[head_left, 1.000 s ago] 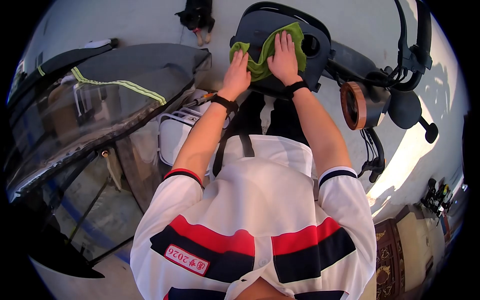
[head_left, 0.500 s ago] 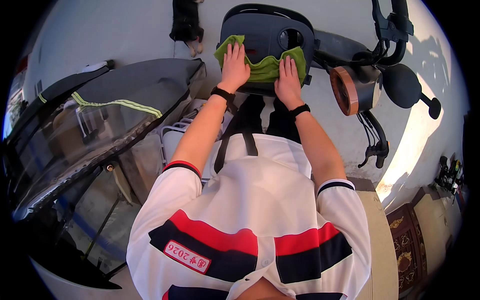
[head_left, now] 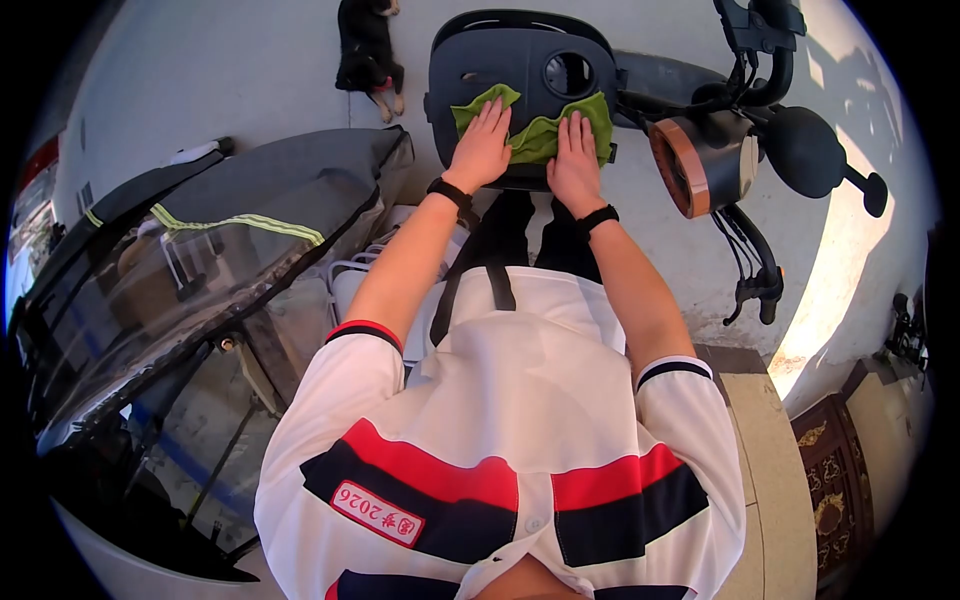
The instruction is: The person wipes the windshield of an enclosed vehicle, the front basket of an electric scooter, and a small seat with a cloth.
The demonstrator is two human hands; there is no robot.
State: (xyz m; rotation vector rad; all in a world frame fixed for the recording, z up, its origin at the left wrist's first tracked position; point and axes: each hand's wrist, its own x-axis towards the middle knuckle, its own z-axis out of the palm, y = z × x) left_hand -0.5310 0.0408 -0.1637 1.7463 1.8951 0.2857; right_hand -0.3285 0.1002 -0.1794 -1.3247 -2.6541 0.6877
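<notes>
A dark grey plastic case (head_left: 510,60) with a round opening near its right end is in front of me, at the top centre. Across its lower part lies a green cloth (head_left: 540,138). My left hand (head_left: 482,147) rests on the cloth's left part with its fingers stretched out. My right hand (head_left: 575,165) lies on the right part, its fingers extended over the fabric. Both palms press the cloth against the case.
Handlebars with a copper-rimmed round lamp (head_left: 680,170) stand at the right. A grey cover with clear plastic panels (head_left: 270,180) fills the left. Behind it a black dog (head_left: 365,50) lies on the floor. A white frame (head_left: 345,280) is beside my legs.
My left hand has slid with the cloth's left part rightward and down over the case. The case and handlebars appear further left as the view shifts. The dog has changed its pose.
</notes>
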